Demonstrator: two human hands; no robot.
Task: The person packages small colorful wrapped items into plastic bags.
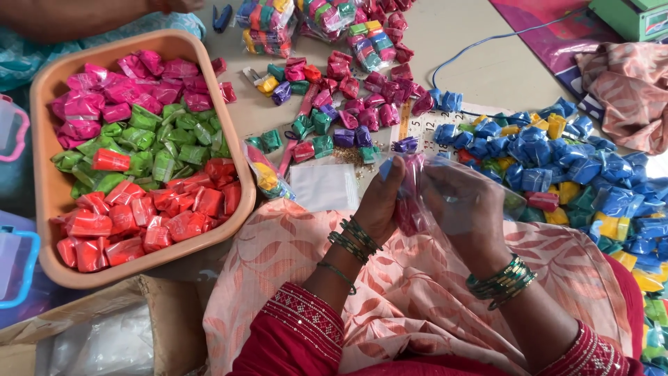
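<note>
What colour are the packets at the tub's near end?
Red packets, in the peach tub; head view.

We note a thin, glossy clear plastic bag (445,182) gripped in both hands. The packets (139,230) are shiny crinkled film. The tub (52,188) is smooth matt plastic. Lap cloth (410,292) is soft printed fabric; bangles (501,282) gleam like metal.
</note>
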